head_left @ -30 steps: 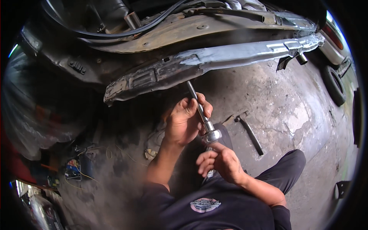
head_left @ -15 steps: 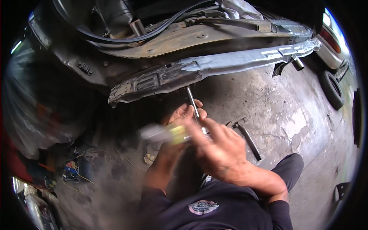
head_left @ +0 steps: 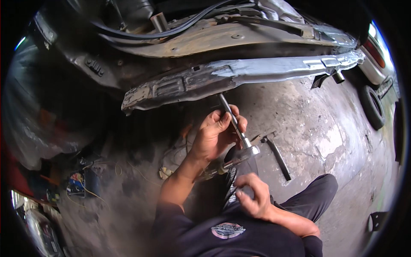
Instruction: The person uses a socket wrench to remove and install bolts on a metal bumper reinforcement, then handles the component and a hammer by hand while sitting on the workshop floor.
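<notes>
Slim, straight silver steel extension bar [head_left: 234,121]: bright finish, no bend visible, gripped about its mid-length, part of the shaft covered. It stands tilted, upper end away from the wearer and toward the left; that end meets the lower edge of the long grey-and-dark metal panel [head_left: 274,73], left of the panel's middle. Whether it is engaged there cannot be determined. The lower end widens into a collar and is seated at the head of a polished chrome-finish ratchet [head_left: 243,157]. The ratchet's rounded head faces right; its handle runs left and slightly toward the wearer, crosswise to the bar, its yellowish far portion indistinct.
</notes>
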Available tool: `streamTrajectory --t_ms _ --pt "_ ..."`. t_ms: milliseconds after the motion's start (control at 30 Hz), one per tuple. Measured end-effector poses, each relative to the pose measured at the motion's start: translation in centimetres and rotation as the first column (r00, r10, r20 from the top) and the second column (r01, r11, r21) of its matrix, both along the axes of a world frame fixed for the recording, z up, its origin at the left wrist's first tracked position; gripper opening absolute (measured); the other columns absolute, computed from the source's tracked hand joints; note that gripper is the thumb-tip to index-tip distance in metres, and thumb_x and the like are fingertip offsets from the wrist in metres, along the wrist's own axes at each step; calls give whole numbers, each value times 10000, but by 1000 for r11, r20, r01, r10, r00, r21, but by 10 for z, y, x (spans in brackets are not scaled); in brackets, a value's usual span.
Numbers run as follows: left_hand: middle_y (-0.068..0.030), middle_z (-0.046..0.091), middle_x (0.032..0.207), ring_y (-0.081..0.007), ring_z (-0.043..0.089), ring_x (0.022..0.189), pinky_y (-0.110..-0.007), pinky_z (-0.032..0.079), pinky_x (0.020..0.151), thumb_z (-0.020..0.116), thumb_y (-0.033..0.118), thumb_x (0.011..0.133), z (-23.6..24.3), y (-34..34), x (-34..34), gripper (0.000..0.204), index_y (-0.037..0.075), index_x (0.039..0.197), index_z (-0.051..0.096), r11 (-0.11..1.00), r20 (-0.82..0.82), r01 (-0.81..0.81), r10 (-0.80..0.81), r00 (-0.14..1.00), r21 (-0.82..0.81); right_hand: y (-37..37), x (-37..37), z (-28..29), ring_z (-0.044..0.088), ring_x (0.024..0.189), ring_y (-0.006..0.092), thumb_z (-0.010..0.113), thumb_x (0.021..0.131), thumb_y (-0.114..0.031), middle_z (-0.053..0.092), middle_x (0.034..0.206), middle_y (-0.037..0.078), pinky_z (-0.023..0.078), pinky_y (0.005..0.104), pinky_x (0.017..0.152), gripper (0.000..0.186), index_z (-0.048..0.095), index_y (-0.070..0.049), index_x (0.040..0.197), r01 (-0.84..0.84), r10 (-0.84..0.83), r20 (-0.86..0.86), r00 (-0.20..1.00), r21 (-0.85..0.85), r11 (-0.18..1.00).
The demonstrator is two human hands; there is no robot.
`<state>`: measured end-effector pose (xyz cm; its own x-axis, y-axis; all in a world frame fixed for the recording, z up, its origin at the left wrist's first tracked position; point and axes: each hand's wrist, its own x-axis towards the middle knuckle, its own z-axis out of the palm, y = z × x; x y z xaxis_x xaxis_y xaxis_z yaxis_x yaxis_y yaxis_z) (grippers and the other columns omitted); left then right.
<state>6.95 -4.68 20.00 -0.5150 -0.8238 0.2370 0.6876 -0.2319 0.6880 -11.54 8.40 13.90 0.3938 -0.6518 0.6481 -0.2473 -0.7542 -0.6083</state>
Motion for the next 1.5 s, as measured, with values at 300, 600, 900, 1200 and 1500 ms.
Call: streamTrajectory --t_ms 300,600,900,1200,1500 --pt "-129 635 996 -207 652 885 -346 533 791 546 241 1031 -2 4 -2 360 28 1316 494 995 -77 -74 80 994 73 -56 26 36 639 846 207 759 878 -132 643 984 128 514 326 808 760 342 50 1487 -115 -14 402 915 294 949" --pt "-119 693 933 -165 685 833 -296 546 743 539 230 1041 -27 25 0 346 15 1312 559 992 -40 -123 124 992 13 -47 -6 76 632 751 331 790 740 -58 628 924 143 497 421 641 529 624 -55 1243 38 -60 -406 912 -64 997" --pt "-106 720 827 -152 695 683 -283 583 620 532 268 1051 -71 61 46 325 -18 1037 685 897 7 -439 440 898 -45 -33 -6 51 666 613 232 876 640 -197 704 795 137 529 332 561 352 714 -31 905 -189 213 -212 954 129 973" --pt "-124 708 805 -204 704 674 -314 578 641 510 357 1049 -49 37 106 422 -31 1166 627 714 -123 -697 688 716 -61 -75 107 49 680 711 251 879 699 -194 706 898 153 542 339 628 410 687 -4 1008 -297 254 -319 913 -97 950" --pt "-156 702 771 -209 689 609 -318 567 556 492 363 1052 -37 3 128 422 -37 1054 626 622 -74 -768 768 636 -153 -89 147 30 685 762 224 860 654 0 702 928 135 556 323 654 565 636 1 1172 -234 212 -189 959 -103 967"
